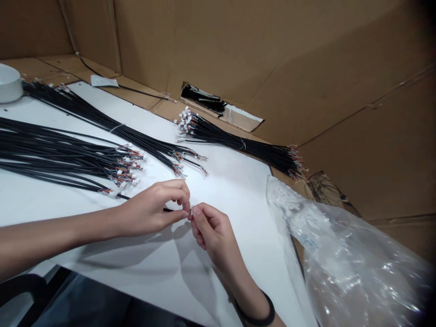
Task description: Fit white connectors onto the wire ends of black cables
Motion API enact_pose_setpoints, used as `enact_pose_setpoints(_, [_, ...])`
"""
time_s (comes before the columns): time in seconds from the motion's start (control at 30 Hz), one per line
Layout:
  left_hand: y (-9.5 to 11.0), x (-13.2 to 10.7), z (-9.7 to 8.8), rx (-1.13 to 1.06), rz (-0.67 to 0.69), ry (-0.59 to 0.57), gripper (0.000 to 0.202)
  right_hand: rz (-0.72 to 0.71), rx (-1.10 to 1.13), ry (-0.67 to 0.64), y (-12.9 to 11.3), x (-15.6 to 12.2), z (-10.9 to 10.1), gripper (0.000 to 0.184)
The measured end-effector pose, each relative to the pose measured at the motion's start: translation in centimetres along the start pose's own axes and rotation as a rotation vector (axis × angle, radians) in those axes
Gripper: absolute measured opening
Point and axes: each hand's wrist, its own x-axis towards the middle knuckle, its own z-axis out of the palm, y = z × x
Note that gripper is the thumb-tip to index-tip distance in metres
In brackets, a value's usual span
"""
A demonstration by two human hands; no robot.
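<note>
Over the white tabletop, my left hand (pixel 158 206) pinches a thin black cable (pixel 169 210) close to its end. The cable runs back behind that hand toward the pile on the left. My right hand (pixel 211 227) meets it fingertip to fingertip, closed on a small white connector (pixel 191 211) at the cable's tip. Fingers cover most of the connector and its wires. Just beyond my left hand lies a spread of black cables (pixel 68 154), whose ends carry white connectors and coloured wires.
Behind are two tied cable bundles, one at the middle left (pixel 132 131) and one at the back right (pixel 245 144). A clear plastic bag (pixel 340 259) covers the right side. A white round container (pixel 9 84) stands far left. Cardboard walls (pixel 272 54) enclose the back.
</note>
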Motion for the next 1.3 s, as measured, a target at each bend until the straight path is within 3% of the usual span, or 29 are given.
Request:
enact_pose_setpoints(0.47, [-0.4, -0.3, 0.4, 0.064, -0.003, -0.023, 0.012, -0.052, -0.053, 0.022, 1.2, -0.1, 0.3, 0.037])
enact_pose_setpoints(0.57, [-0.2, -0.2, 0.2, 0.062, -0.006, -0.010, 0.012, -0.019, 0.023, 0.004, 0.8, -0.1, 0.4, 0.038])
enact_pose_setpoints(0.73, [-0.4, 0.1, 0.0, 0.010, 0.004, 0.078, 0.002, 0.074, 0.193, -0.018, 0.1, 0.2, 0.1, 0.037])
enact_pose_setpoints(0.83, [-0.7, 0.1, 0.0, 0.054, -0.022, 0.174, 0.011, 0.101, 0.231, -0.001, 0.0, 0.4, -0.2, 0.038])
enact_pose_setpoints(1.0, [-0.7, -0.1, 0.2, 0.213, 0.103, 0.346, 0.014, 0.127, 0.279, 0.018, 0.0, 0.6, -0.2, 0.036])
enact_pose_setpoints(1.3, [-0.8, -0.3, 0.7, 0.310, 0.214, 0.391, 0.010, 0.114, 0.313, 0.019, 0.1, 0.5, 0.0, 0.035])
